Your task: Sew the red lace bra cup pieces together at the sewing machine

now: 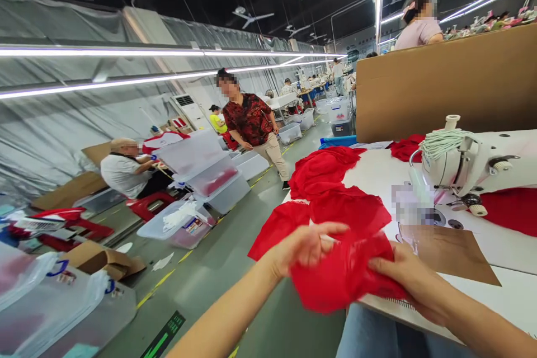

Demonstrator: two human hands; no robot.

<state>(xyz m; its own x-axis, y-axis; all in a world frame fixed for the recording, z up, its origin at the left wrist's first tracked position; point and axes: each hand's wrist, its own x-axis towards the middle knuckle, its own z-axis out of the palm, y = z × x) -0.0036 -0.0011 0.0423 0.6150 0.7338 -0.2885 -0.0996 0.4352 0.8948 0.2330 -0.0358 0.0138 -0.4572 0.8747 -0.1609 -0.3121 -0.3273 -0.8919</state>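
Note:
A piece of red fabric [331,279] hangs in front of me at the table's left edge, slightly blurred. My right hand [405,274] grips its right side, thumb on top. At its upper left is my left hand [304,249], fingers stretched out and apart; whether they touch the cloth is hard to tell. Just beyond my hands, more red fabric pieces [331,170] lie heaped on the white table [503,296]. A white sewing machine [503,159] stands to the right, a coil of pale green cord [447,144] hanging on it.
A brown cardboard sheet [436,84] stands behind the machine, and a flat brown piece [453,254] lies on the table. Leftward, a person in a patterned shirt [249,120] is in the aisle. Another person sits [126,170] near stacked clear plastic bins [197,162].

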